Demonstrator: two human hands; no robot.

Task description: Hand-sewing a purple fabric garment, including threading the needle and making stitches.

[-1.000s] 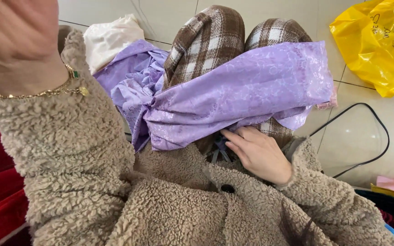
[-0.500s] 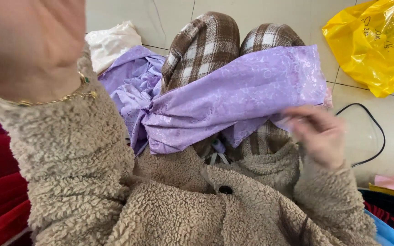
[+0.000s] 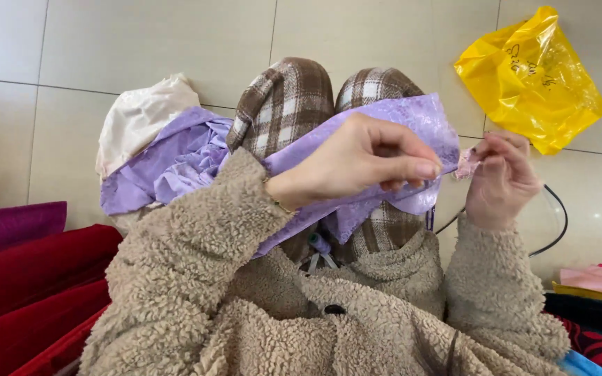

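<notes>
A lilac patterned cloth (image 3: 412,115) lies across my knees, which are in brown checked trousers (image 3: 283,97). My left hand (image 3: 357,163) is raised in front of this cloth, thumb and fingertips pinched together; I cannot make out anything between them. My right hand (image 3: 499,181) is just to its right, at the same height. Its fingers pinch a small pale pink scrap (image 3: 467,164). The two hands' fingertips are a few centimetres apart. Both sleeves are beige fleece (image 3: 196,264).
More lilac cloth (image 3: 168,167) and a cream cloth (image 3: 144,115) are heaped on the tiled floor at left. A yellow plastic bag (image 3: 531,80) lies upper right. Red fabric (image 3: 29,278) is stacked lower left, coloured fabrics (image 3: 593,282) lower right, and a black cable (image 3: 555,230) curves nearby.
My left arm has come down from the upper left to the middle, fingers now pinched. My right hand has risen from my lap to the right and now holds a pink scrap.
</notes>
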